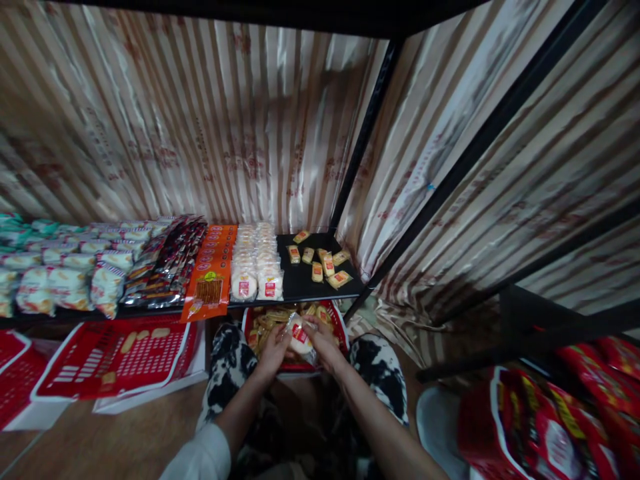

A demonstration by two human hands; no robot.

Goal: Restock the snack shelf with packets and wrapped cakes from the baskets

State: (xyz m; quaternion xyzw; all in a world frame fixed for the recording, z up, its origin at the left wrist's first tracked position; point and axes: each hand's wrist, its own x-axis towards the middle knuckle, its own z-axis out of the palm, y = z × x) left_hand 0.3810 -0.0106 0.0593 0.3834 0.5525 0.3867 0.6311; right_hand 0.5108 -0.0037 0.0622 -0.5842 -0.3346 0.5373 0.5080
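Observation:
Between my two hands is a clear-wrapped rice cracker packet [301, 335] with a red label. My left hand [275, 347] grips its left side, and my right hand [323, 339] has hold of its upper right side. Under them, between my knees, stands a red basket [344, 327] with a white rim, filled with small yellowish wrapped snacks [267, 321]. Just beyond it, on the black shelf [295, 287], similar wrapped rice crackers [257, 267] stand in two rows. To their right, several small yellow snack packets [317, 271] lie scattered.
Left along the shelf are an orange snack bag [213, 267], dark shiny packets [170, 260] and white packets [70, 287]. A red basket [125, 360] lies at the left. Black shelf posts [367, 140] rise ahead. Red bags [555, 427] fill a container at the right.

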